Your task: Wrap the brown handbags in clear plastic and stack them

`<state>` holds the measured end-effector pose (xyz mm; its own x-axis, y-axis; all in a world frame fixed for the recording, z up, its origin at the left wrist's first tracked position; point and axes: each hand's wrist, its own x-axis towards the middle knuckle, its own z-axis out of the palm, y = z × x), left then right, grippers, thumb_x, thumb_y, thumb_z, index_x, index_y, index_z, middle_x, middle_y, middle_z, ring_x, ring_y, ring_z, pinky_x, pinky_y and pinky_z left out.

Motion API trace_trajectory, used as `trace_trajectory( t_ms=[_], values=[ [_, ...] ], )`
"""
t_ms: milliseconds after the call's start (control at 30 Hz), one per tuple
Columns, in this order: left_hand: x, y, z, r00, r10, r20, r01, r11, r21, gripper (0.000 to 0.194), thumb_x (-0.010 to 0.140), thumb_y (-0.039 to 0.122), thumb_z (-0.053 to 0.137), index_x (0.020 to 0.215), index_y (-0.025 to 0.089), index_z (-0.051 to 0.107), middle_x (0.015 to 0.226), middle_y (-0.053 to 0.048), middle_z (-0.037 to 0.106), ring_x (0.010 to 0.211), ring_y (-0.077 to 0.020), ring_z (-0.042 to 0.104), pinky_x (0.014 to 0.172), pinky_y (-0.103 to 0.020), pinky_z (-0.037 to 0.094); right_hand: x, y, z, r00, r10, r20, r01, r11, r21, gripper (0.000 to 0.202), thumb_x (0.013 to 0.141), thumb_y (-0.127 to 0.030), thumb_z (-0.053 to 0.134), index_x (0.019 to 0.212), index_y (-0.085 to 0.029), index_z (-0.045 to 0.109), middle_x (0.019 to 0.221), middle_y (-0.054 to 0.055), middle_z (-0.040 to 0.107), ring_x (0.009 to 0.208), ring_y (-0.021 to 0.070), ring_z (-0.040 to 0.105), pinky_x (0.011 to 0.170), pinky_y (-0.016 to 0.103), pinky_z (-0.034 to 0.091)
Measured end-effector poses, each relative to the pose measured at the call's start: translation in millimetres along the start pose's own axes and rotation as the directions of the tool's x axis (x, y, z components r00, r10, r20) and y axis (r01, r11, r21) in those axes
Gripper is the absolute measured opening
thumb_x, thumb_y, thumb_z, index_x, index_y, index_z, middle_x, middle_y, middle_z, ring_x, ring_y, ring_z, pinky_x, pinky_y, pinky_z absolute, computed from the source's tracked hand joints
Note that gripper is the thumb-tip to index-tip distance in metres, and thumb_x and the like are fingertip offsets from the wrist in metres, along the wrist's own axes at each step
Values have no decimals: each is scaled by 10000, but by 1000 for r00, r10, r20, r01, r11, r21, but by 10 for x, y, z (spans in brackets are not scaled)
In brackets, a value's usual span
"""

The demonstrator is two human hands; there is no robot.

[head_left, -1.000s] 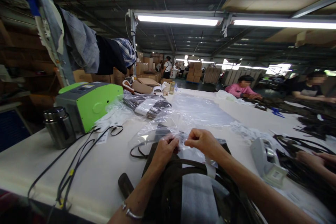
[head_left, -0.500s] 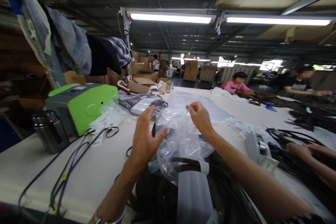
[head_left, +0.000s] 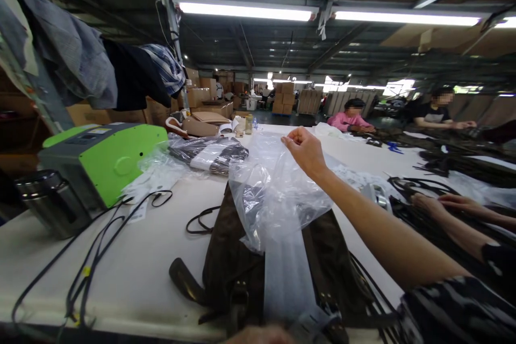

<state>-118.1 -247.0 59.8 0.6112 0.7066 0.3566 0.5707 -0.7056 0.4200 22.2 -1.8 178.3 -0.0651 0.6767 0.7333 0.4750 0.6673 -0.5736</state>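
A dark brown bag (head_left: 226, 247) with straps and buckles lies on the table in front of me. Down its middle runs a strip of white foam wrap (head_left: 286, 274). A clear plastic bag (head_left: 250, 199) lies crumpled over the far end of the brown bag. Thumb and fingers of my right hand (head_left: 306, 150) pinch the plastic bag's upper edge, raised above the table. Only a blurred bit of my left hand (head_left: 262, 334) shows at the bottom edge, by the near end of the brown bag; its fingers cannot be made out.
At left stand a green-and-grey machine (head_left: 116, 161), a steel flask (head_left: 52, 204) and black cables (head_left: 97, 247). A plastic-wrapped dark item (head_left: 209, 153) lies beyond. At right, a co-worker's hands (head_left: 439, 209) handle dark straps near a tape dispenser (head_left: 377, 193). Two people sit farther back.
My left hand has dropped from beside the plastic bag to the bottom edge. My right hand still pinches the plastic, slightly higher in view. More of the brown bag shows; the view has shifted.
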Motion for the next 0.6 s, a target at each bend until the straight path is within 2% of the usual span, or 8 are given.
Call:
trace_trajectory(
  t_ms=[33,100,167,233,267,333,433,600],
  values=[
    [-44,78,-130,998,-50,-30,48,998,-43,237,834,585,588,983,449,712,826,31,745,877,-233,705,882,-376,555,-35,-23,-7,1000,-17,22,17,1000,-22,202,790,-385,635,743,-203,561,596,-49,523,563,116,434,583,250,328],
    [-2,193,-411,967,-191,-171,181,981,-76,346,792,593,627,1111,468,674,977,-3,744,1002,-279,675,860,-416,564,-129,-109,8,993,-63,98,68,996,-53,181,796,-364,642,754,-204,567,603,-48,529,563,114,447,581,246,322],
    [210,180,-632,889,-280,-361,278,959,-59,521,819,550,617,1314,401,554,1201,-62,676,1176,-311,587,983,-493,497,-231,-228,45,973,-128,193,140,989,-50,143,804,-330,643,772,-206,579,624,-44,552,578,117,475,578,241,318],
    [524,11,-738,780,-255,-572,316,949,8,706,781,496,687,1408,289,439,1342,-108,577,1289,-330,489,1087,-545,392,-319,-341,82,947,-171,270,187,982,-34,93,814,-290,635,799,-208,594,661,-35,586,608,122,506,583,238,323],
    [685,-115,-751,747,-217,-628,313,949,44,781,753,459,723,1426,237,394,1401,-130,517,1329,-334,444,1115,-547,353,-352,-383,93,940,-178,292,196,980,-34,72,817,-274,630,809,-209,600,679,-30,600,621,124,517,588,238,327],
    [958,-387,-728,723,-219,-656,335,941,55,796,747,366,731,1421,181,352,1415,-157,481,1330,-318,440,1101,-506,377,-399,-426,97,934,-160,319,186,981,-54,63,816,-265,637,813,-210,608,697,-25,614,633,128,529,597,240,333],
    [1169,-683,-673,679,-353,-643,463,887,1,670,770,278,681,1369,177,398,1305,-136,558,1157,-273,576,953,-410,489,-438,-401,57,937,-112,332,135,990,-46,105,798,-281,670,775,-206,601,655,-40,593,603,118,511,585,238,328],
    [1189,-853,-754,736,-476,-482,591,799,113,204,863,209,504,1015,217,640,994,-80,698,908,-248,654,770,-334,470,-484,-341,-72,920,-85,382,99,995,-17,277,770,-441,731,842,-202,612,657,-54,582,590,109,507,571,227,337]
  ],
)
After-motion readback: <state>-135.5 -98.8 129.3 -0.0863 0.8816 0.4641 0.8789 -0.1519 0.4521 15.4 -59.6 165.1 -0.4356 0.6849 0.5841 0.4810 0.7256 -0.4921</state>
